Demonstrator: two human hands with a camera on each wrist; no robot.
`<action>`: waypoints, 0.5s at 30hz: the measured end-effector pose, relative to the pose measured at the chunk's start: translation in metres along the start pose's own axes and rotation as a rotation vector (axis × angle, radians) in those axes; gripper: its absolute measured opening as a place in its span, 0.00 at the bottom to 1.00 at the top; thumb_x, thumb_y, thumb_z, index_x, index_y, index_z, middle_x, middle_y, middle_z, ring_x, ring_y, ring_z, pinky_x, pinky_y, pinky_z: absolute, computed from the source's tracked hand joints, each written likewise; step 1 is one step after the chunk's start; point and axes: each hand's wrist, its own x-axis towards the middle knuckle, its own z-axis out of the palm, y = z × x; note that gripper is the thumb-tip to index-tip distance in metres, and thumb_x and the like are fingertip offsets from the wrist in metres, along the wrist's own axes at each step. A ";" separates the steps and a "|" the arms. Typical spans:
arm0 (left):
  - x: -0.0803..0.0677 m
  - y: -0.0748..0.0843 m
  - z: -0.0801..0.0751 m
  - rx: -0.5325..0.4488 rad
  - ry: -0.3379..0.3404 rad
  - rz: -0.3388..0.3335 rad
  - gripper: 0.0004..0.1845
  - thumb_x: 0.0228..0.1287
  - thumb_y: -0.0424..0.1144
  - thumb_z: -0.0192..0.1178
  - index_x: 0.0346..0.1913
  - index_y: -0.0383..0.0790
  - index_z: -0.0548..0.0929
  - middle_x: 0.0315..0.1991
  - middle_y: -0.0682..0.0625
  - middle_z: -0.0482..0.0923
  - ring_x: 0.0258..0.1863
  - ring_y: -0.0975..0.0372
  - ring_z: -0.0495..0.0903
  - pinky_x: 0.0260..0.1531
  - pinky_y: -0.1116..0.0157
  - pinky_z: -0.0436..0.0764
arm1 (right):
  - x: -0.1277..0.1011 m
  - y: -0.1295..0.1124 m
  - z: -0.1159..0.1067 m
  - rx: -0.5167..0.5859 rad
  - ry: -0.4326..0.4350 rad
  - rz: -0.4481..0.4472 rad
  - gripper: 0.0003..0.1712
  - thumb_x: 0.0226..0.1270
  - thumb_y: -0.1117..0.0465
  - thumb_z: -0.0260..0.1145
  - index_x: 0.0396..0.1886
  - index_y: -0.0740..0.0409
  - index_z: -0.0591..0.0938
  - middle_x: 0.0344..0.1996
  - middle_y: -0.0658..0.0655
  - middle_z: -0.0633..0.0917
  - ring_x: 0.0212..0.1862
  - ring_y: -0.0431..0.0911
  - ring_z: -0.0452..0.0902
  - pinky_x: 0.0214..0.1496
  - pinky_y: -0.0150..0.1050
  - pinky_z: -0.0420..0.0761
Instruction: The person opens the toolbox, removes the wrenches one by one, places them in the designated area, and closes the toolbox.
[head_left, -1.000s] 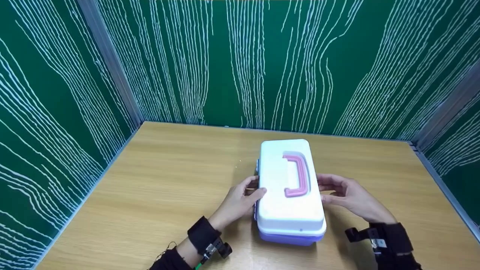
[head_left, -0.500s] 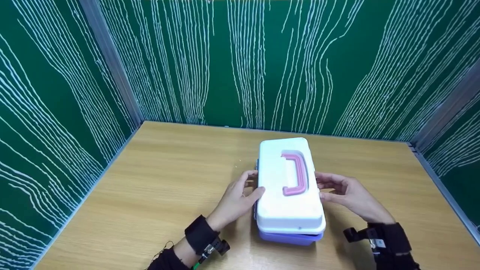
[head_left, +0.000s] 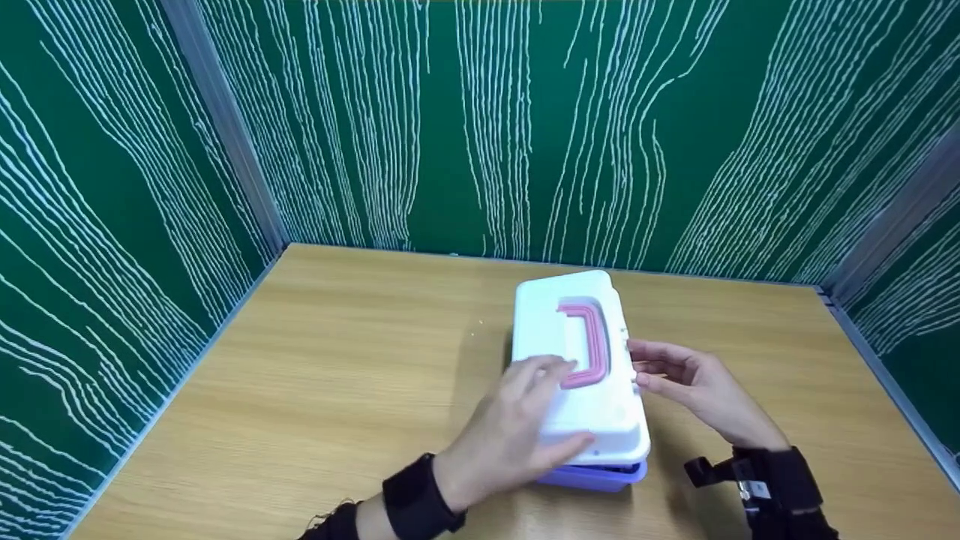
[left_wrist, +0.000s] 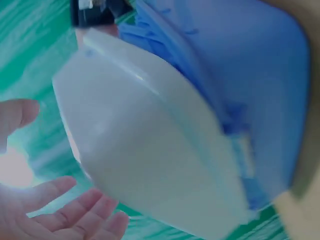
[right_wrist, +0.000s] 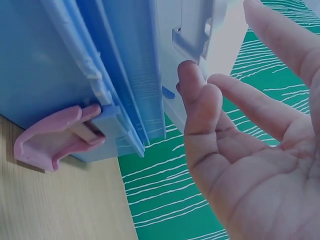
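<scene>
On the wooden table (head_left: 315, 390), near its middle, a white-lidded storage box (head_left: 592, 390) with a pink handle (head_left: 585, 345) is sitting. The left hand (head_left: 517, 435) is lying on its lid, fingers spread; the right hand (head_left: 690, 382) is hovering just beside it, fingers loosely open.

A light wood-grain table (head_left: 315, 390) fills the lower half of the head view, with a thin metal edge along its left and right sides. One thing lies directly on it: a box (head_left: 581, 360) with a white lid, pink handle and pale purple base, right of the table's centre, its long side running away from the viewer.
</scene>
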 end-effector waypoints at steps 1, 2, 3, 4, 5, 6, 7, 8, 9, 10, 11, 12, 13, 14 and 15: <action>0.000 0.004 0.001 0.042 0.010 0.041 0.39 0.63 0.62 0.63 0.70 0.44 0.70 0.64 0.46 0.73 0.64 0.60 0.73 0.65 0.62 0.77 | 0.000 0.000 0.000 0.004 0.001 -0.007 0.28 0.69 0.55 0.69 0.67 0.54 0.77 0.60 0.57 0.83 0.56 0.44 0.83 0.56 0.33 0.84; 0.001 0.008 0.002 0.087 0.017 0.074 0.39 0.63 0.63 0.63 0.70 0.44 0.70 0.64 0.46 0.74 0.64 0.60 0.73 0.65 0.62 0.77 | 0.000 -0.001 0.001 0.008 0.002 -0.013 0.28 0.69 0.55 0.68 0.67 0.54 0.77 0.60 0.57 0.83 0.56 0.44 0.83 0.56 0.33 0.84; 0.001 0.012 0.003 0.127 0.020 0.103 0.40 0.63 0.64 0.62 0.71 0.45 0.69 0.64 0.46 0.73 0.64 0.60 0.73 0.65 0.62 0.77 | 0.000 -0.001 0.001 0.014 0.003 -0.018 0.27 0.70 0.55 0.68 0.67 0.55 0.77 0.61 0.57 0.83 0.56 0.44 0.83 0.56 0.33 0.84; 0.002 0.016 0.004 0.164 0.019 0.127 0.40 0.63 0.65 0.62 0.71 0.44 0.69 0.65 0.45 0.73 0.64 0.59 0.73 0.65 0.62 0.77 | 0.000 -0.002 0.001 0.015 0.003 -0.025 0.27 0.70 0.56 0.67 0.67 0.56 0.76 0.61 0.57 0.82 0.56 0.44 0.83 0.56 0.34 0.84; 0.003 0.019 0.006 0.203 0.021 0.153 0.41 0.63 0.65 0.61 0.71 0.43 0.69 0.65 0.44 0.73 0.64 0.58 0.74 0.65 0.62 0.77 | 0.000 -0.002 0.001 0.016 0.006 -0.027 0.27 0.70 0.56 0.67 0.67 0.56 0.76 0.61 0.57 0.82 0.56 0.44 0.83 0.56 0.34 0.84; 0.003 0.022 0.008 0.242 0.023 0.177 0.41 0.64 0.65 0.60 0.71 0.42 0.68 0.65 0.44 0.73 0.64 0.58 0.74 0.65 0.62 0.76 | 0.000 -0.003 0.001 0.018 0.011 -0.025 0.27 0.70 0.56 0.67 0.67 0.56 0.77 0.61 0.57 0.82 0.57 0.44 0.83 0.56 0.34 0.84; 0.004 0.025 0.009 0.274 0.025 0.197 0.41 0.64 0.66 0.58 0.71 0.41 0.68 0.65 0.44 0.74 0.63 0.57 0.74 0.66 0.62 0.76 | 0.000 -0.003 0.002 0.020 0.015 -0.024 0.27 0.70 0.56 0.67 0.67 0.56 0.77 0.61 0.57 0.82 0.57 0.44 0.83 0.56 0.34 0.84; 0.005 0.027 0.011 0.306 0.027 0.216 0.42 0.65 0.66 0.58 0.71 0.41 0.68 0.65 0.43 0.74 0.63 0.56 0.74 0.66 0.61 0.76 | 0.000 -0.004 0.002 0.021 0.019 -0.025 0.26 0.70 0.56 0.67 0.66 0.55 0.77 0.61 0.57 0.83 0.57 0.44 0.83 0.56 0.34 0.84; 0.005 0.029 0.013 0.336 0.030 0.232 0.42 0.65 0.66 0.58 0.71 0.40 0.68 0.64 0.43 0.74 0.63 0.55 0.75 0.67 0.60 0.76 | 0.000 -0.004 0.002 0.021 0.024 -0.023 0.26 0.70 0.56 0.67 0.66 0.55 0.77 0.61 0.56 0.83 0.57 0.44 0.83 0.56 0.34 0.84; 0.006 0.031 0.015 0.370 0.036 0.249 0.43 0.65 0.67 0.57 0.72 0.39 0.68 0.64 0.42 0.74 0.63 0.55 0.75 0.67 0.60 0.75 | 0.000 -0.005 0.003 0.021 0.031 -0.020 0.26 0.70 0.56 0.67 0.66 0.54 0.78 0.61 0.55 0.83 0.57 0.44 0.83 0.56 0.34 0.84; 0.007 0.033 0.018 0.402 0.044 0.263 0.43 0.64 0.67 0.58 0.72 0.39 0.68 0.64 0.42 0.74 0.63 0.55 0.75 0.67 0.59 0.75 | 0.000 -0.006 0.003 0.026 0.039 -0.014 0.26 0.70 0.56 0.68 0.66 0.53 0.78 0.61 0.55 0.83 0.57 0.44 0.83 0.56 0.34 0.84; 0.007 0.034 0.020 0.435 0.051 0.275 0.44 0.64 0.67 0.57 0.72 0.38 0.68 0.64 0.42 0.74 0.63 0.54 0.75 0.68 0.59 0.75 | -0.001 -0.007 0.004 0.028 0.042 -0.014 0.26 0.70 0.56 0.68 0.66 0.53 0.78 0.61 0.55 0.83 0.57 0.45 0.83 0.56 0.34 0.84; 0.007 0.035 0.022 0.469 0.057 0.285 0.44 0.63 0.67 0.58 0.72 0.38 0.68 0.64 0.41 0.75 0.63 0.54 0.75 0.68 0.58 0.75 | -0.001 -0.007 0.004 0.028 0.043 -0.017 0.26 0.70 0.56 0.68 0.66 0.54 0.78 0.61 0.55 0.83 0.57 0.45 0.83 0.56 0.34 0.84; 0.007 0.035 0.024 0.501 0.063 0.294 0.45 0.62 0.67 0.58 0.72 0.37 0.69 0.64 0.41 0.75 0.63 0.54 0.75 0.68 0.59 0.75 | -0.001 -0.008 0.005 0.027 0.044 -0.022 0.26 0.70 0.56 0.68 0.66 0.54 0.78 0.61 0.55 0.83 0.57 0.45 0.83 0.56 0.34 0.84; 0.007 0.035 0.026 0.530 0.070 0.301 0.46 0.61 0.68 0.59 0.72 0.37 0.69 0.64 0.41 0.75 0.63 0.54 0.75 0.67 0.59 0.75 | -0.001 -0.009 0.005 0.026 0.046 -0.023 0.26 0.70 0.56 0.68 0.66 0.54 0.78 0.61 0.55 0.83 0.57 0.45 0.83 0.56 0.34 0.84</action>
